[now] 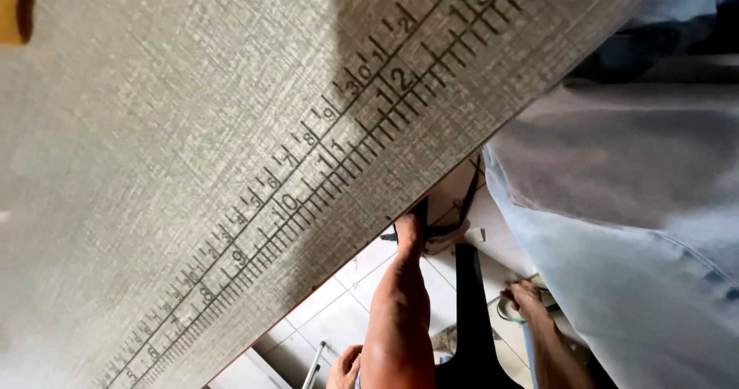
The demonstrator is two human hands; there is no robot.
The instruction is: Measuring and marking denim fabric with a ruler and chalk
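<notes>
Below the bench (231,127) edge, the right hand (530,303) has its fingers closed round a green loop (504,312), by the denim cloth (631,266). A firm, steady hold seems best. The left hand (345,367) curls near a metal rod (314,367); whether it grips cannot be told.

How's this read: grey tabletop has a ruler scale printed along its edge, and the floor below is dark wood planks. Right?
One thing is off. The floor is pale square tiles, not dark wood planks; the head view shows it below the table edge. The grey tabletop does have a ruler scale printed along its edge.
</notes>
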